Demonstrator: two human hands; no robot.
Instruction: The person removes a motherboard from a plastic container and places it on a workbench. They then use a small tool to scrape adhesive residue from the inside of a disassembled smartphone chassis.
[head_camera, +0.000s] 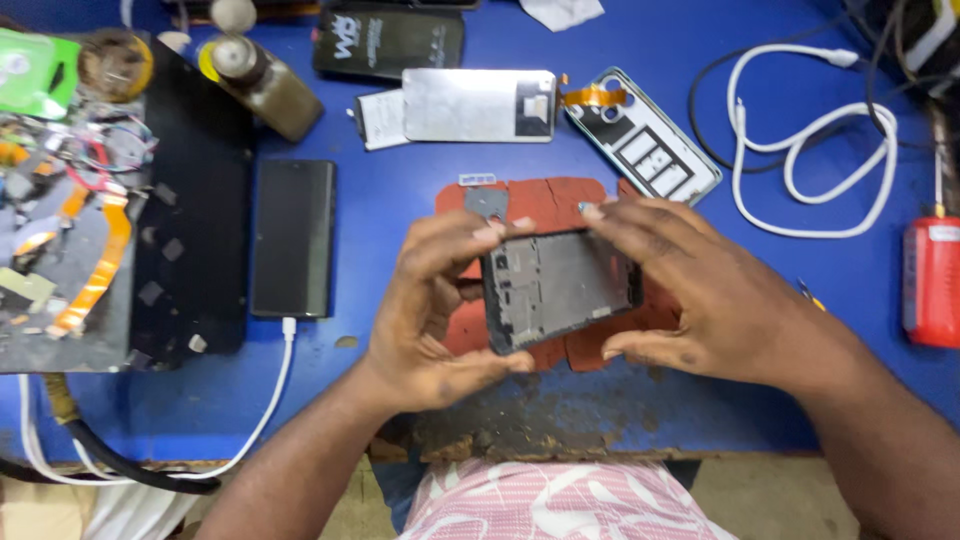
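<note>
Both of my hands hold an opened dark phone frame (560, 285), its bare inside facing up, just above a torn red mat (545, 200) on the blue table. My left hand (440, 310) grips its left edge, thumb below and fingertips on the top corner. From the right, my right hand (700, 285) clasps the frame's top edge and lower right corner. A small grey part (487, 203) lies on the mat just behind my left fingers.
A silver plate (480, 105) and a phone back cover with camera holes (645, 140) lie behind the mat. A black phone (293, 238) on a white cable sits left, beside a tray of flex parts (70, 230). White cable (810, 150) and a red device (932, 280) lie right.
</note>
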